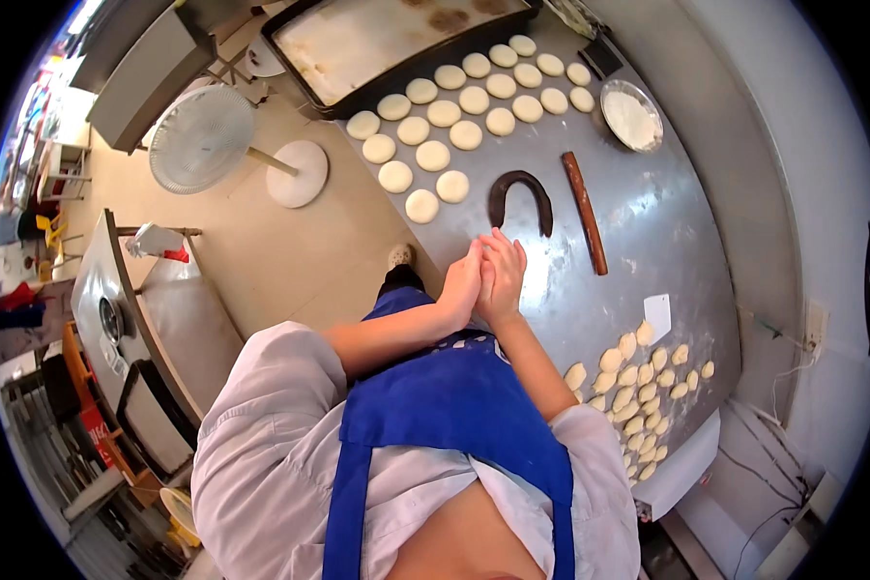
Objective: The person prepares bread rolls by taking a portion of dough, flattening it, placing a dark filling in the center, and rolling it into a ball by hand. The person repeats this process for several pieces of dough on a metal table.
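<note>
My left hand and my right hand are pressed together in front of my apron, at the near edge of the metal table. Their fingers are bent and close together, and whatever lies between the palms is hidden. Just beyond the fingertips is a dark brown rope of filling, curved like a horseshoe. A reddish-brown rolling pin rests to its right. Rows of flat, round, pale dough discs cover the far left of the table. Several small dough pieces are heaped by my right forearm.
A bowl of white flour stands near the wall at the far right. A white scraper lies beside the small dough pieces. Beyond the discs is a large dark-rimmed tray. A pedestal fan stands on the floor to the left.
</note>
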`<state>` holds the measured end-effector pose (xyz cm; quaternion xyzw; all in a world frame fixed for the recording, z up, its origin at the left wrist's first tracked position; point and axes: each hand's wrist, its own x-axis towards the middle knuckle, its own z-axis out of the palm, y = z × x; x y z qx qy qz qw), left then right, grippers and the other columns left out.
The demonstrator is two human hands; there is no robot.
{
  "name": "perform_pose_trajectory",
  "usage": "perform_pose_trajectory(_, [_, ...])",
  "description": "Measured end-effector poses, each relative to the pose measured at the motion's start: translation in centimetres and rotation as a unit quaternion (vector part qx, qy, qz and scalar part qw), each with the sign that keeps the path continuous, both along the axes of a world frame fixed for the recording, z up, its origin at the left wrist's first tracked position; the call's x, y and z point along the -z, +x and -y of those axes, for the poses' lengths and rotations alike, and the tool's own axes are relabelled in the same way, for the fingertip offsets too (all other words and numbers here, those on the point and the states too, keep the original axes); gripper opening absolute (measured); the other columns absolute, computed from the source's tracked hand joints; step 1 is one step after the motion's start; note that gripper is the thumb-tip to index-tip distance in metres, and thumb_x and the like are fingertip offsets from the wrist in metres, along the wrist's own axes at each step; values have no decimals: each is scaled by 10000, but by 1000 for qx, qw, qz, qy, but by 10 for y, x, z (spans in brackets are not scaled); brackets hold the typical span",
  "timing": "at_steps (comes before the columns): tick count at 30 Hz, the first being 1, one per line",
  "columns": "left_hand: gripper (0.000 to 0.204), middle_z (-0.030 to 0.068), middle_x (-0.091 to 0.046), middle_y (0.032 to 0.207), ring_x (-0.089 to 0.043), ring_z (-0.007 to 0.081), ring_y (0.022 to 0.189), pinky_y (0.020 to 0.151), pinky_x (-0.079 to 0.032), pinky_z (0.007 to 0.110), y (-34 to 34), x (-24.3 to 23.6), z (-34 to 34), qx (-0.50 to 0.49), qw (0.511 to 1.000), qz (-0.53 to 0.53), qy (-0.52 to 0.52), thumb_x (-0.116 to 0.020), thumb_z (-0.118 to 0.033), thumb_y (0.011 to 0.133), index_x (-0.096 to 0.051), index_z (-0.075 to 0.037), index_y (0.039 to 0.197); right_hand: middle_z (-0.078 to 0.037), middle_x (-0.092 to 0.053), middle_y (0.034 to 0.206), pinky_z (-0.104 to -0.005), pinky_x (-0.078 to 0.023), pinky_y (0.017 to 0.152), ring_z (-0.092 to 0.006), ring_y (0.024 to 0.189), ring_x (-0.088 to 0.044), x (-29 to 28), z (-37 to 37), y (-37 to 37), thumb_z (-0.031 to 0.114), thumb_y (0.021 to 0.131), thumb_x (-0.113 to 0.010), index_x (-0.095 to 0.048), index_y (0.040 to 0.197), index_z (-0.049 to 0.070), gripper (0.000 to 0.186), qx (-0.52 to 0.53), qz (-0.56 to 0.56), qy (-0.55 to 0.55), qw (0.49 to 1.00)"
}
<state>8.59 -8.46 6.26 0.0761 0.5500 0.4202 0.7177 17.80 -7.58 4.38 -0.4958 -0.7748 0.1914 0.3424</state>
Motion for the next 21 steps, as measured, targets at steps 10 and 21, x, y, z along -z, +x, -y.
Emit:
perform_pose_trajectory(10, [581,170,-499,1250,-447,327,1201,1014,-350,472,-59,56,-27,409,502,-602,468,-702,-281,775,-504,-25,1258,-227,-468,1315,-458,-277,1063,-385,1232,-397,22,3,72,211,935,-416,-443,1309,-24,442,233,-32,-143,961])
perform_pose_trajectory(21, [923,199,-129,1544,-63,375,1436,1110,-72,603,-22,86,-84,488,413,-633,436,-488,-671,822,-206,-103,1492,-169,-499,1295,-446,-320,1034,-358,1203,-433,30,47,131,239,922,-518,-580,1187,52,330,344,25,-101,933])
